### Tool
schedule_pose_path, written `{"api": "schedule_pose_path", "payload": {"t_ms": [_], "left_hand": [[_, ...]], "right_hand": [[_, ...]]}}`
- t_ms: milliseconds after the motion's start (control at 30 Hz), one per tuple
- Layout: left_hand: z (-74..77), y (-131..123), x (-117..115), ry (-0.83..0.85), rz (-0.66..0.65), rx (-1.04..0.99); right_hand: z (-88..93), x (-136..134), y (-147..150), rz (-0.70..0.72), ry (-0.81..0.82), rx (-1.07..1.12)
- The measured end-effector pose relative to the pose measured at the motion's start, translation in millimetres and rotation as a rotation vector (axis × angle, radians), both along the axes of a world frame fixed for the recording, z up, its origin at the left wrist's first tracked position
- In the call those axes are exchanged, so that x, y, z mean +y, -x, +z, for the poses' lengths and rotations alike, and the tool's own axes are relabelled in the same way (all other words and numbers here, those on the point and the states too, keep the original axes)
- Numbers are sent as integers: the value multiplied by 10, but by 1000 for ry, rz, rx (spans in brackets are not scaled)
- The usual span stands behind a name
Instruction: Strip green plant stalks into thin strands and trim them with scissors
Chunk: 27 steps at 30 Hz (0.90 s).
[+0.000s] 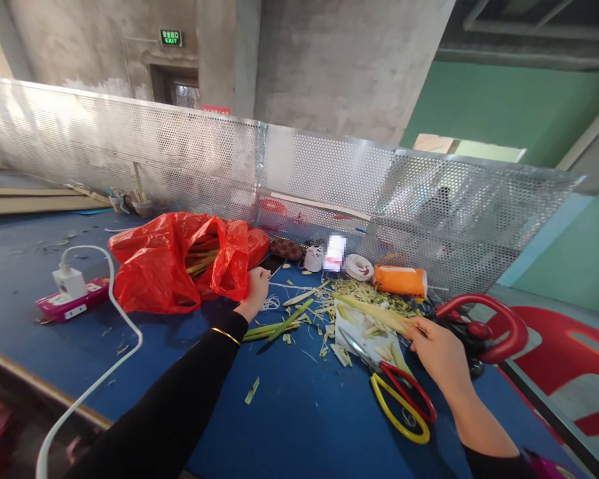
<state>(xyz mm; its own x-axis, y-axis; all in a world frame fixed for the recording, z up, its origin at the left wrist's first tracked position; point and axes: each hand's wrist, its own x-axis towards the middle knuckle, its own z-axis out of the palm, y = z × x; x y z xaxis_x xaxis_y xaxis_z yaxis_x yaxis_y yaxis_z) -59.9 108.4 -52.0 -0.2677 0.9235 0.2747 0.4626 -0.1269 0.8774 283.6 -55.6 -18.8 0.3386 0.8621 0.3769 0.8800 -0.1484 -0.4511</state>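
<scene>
My left hand (255,291) is closed in a pinch beside a red plastic bag (152,273), with a white string (292,287) running rightward from its fingertips. Long plant stalks (199,258) show through the bag's opening. On the right, my right hand (436,349) grips one end of a flat, pale yellow-green plant strip (374,311), held above a littered white sheet (344,324). Scissors with one red and one yellow handle (399,414) lie just below that hand, blades pointing away. Cut green stalks (282,327) and loose string (270,303) rest between my hands.
Shredded plant scraps (379,296) cover the blue table (299,412) near an orange container (400,281) and a white spool (360,267). A perforated metal screen (319,176) borders the back. At left, a white cable (124,369) trails from a charger (70,283); a red chair (554,339) stands right.
</scene>
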Motion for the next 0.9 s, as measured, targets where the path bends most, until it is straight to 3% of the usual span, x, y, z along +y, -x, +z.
{"api": "schedule_pose_path", "payload": {"t_ms": [267, 400, 533, 667, 900], "left_hand": [[76, 84, -154, -26, 67, 156], [133, 48, -191, -52, 41, 209], [161, -161, -263, -140, -138, 214], [93, -394, -354, -138, -379, 168], [4, -421, -334, -30, -511, -2]], "right_hand": [[30, -9, 5, -3, -25, -8], [17, -2, 0, -14, -39, -6], [-10, 7, 29, -22, -60, -2], [-22, 5, 96, 42, -114, 10], [1, 0, 122, 63, -115, 31]]}}
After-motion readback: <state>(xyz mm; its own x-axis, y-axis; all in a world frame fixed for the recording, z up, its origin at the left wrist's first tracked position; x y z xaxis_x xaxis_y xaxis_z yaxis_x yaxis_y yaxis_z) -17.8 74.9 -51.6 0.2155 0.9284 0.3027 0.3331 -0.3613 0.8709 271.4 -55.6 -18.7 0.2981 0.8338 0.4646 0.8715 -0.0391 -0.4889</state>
